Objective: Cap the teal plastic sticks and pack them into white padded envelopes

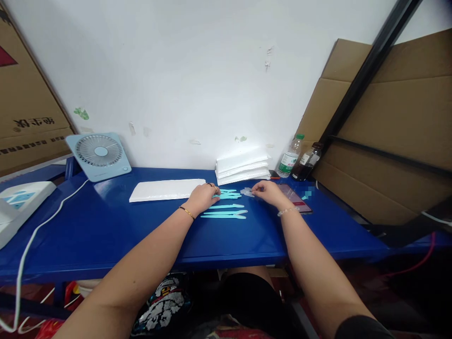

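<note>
Several slim light-blue plastic sticks lie in a row on the blue table. My left hand rests knuckles up at their left end, fingers curled onto the top sticks. My right hand sits to the right, its fingers pinched on a small pale translucent piece lying on the table between both hands.
A flat white foam slab lies left of my hands. A stack of white packs stands against the wall, with two bottles beside it. A phone lies by my right wrist. A small fan and a white device sit at left; cardboard leans at right.
</note>
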{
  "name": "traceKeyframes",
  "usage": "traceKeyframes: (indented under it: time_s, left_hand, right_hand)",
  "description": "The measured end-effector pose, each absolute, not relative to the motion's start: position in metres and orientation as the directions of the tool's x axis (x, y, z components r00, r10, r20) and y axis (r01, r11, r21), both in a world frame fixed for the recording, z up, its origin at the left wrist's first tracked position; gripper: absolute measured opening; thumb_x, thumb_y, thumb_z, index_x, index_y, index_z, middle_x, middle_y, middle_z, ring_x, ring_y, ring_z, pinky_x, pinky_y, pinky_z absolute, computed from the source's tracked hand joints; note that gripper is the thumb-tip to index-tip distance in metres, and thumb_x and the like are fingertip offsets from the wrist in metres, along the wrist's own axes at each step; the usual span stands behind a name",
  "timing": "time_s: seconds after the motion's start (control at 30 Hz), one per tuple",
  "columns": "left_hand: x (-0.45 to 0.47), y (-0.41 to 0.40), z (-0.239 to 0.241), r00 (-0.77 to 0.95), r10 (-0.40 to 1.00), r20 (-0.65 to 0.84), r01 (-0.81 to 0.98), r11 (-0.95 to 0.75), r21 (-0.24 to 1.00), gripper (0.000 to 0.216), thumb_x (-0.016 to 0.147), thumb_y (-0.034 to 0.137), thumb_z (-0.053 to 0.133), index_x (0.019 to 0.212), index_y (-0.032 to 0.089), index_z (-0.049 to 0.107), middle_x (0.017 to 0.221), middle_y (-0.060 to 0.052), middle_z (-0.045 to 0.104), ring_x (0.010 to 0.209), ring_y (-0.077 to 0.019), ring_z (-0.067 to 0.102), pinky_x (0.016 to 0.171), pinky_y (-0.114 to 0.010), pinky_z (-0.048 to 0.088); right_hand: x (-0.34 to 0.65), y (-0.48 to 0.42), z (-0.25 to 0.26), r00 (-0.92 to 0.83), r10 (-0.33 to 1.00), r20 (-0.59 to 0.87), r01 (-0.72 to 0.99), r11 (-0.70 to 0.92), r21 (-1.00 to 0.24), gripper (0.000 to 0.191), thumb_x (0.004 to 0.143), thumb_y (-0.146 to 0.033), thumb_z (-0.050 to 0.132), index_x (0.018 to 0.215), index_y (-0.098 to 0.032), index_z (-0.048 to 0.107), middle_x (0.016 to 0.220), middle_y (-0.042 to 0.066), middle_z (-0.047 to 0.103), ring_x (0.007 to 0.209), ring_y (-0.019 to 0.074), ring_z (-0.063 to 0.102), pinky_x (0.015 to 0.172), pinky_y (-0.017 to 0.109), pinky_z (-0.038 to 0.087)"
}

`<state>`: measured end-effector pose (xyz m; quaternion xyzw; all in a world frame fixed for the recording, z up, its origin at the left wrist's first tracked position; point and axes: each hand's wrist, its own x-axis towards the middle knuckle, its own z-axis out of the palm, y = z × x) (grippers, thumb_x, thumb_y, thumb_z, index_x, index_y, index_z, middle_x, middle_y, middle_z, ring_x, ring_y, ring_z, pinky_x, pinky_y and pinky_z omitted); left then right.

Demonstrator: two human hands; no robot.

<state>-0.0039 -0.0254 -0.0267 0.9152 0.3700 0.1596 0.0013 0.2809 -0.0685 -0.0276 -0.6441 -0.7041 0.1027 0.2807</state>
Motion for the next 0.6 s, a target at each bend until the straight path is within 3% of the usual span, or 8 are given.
traceKeyframes:
  time_s: [0.2, 0.33, 0.43, 0.6]
  left_hand:
    - [-0.001, -0.026, -0.027, 0.692, 0.663, 0.284, 0.674, -0.735, 0.074, 0.024, 0.087, 0.027, 0.045, 0.082, 0.019, 0.067, 0.087, -0.005, 0.068, 0.077, -0.0179, 0.061, 0.071, -0.027, 0.041]
    - [-0.003, -0.029, -0.023, 0.678, 0.677, 0.287, 0.667, -0.73, 0.149, 0.027, 0.088, 0.028, 0.043, 0.08, 0.019, 0.067, 0.089, -0.004, 0.069, 0.073, -0.0167, 0.06, 0.066, -0.026, 0.04]
    - [-0.005, -0.031, -0.021, 0.703, 0.66, 0.266, 0.631, -0.751, 0.196, 0.026, 0.087, 0.029, 0.044, 0.079, 0.02, 0.067, 0.086, -0.004, 0.069, 0.073, -0.0169, 0.06, 0.062, -0.025, 0.039]
    - [-0.006, -0.032, -0.022, 0.733, 0.642, 0.225, 0.625, -0.766, 0.151, 0.024, 0.085, 0.029, 0.046, 0.078, 0.02, 0.067, 0.082, -0.004, 0.069, 0.075, -0.0182, 0.06, 0.062, -0.026, 0.038]
  right_hand:
    - [0.266, -0.065, -0.033, -0.12, 0.964, 0.237, 0.911, 0.202, -0.36, 0.007, 0.074, -0.021, 0.064, 0.074, -0.018, 0.071, 0.079, 0.005, 0.07, 0.072, 0.0173, 0.061, 0.066, 0.025, 0.042]
    - [0.266, -0.067, -0.03, -0.128, 0.966, 0.223, 0.93, 0.195, -0.313, 0.012, 0.077, -0.021, 0.059, 0.076, -0.019, 0.071, 0.084, 0.007, 0.071, 0.075, 0.0187, 0.061, 0.065, 0.025, 0.041]
    - [0.268, -0.07, -0.028, -0.149, 0.965, 0.214, 0.917, 0.216, -0.336, 0.011, 0.077, -0.02, 0.059, 0.075, -0.018, 0.07, 0.084, 0.006, 0.071, 0.074, 0.0187, 0.061, 0.066, 0.026, 0.042]
    - [0.27, -0.077, -0.023, -0.228, 0.967, 0.114, 0.847, 0.255, -0.466, 0.012, 0.078, -0.022, 0.059, 0.075, -0.017, 0.07, 0.078, 0.004, 0.07, 0.07, 0.0171, 0.061, 0.064, 0.025, 0.043]
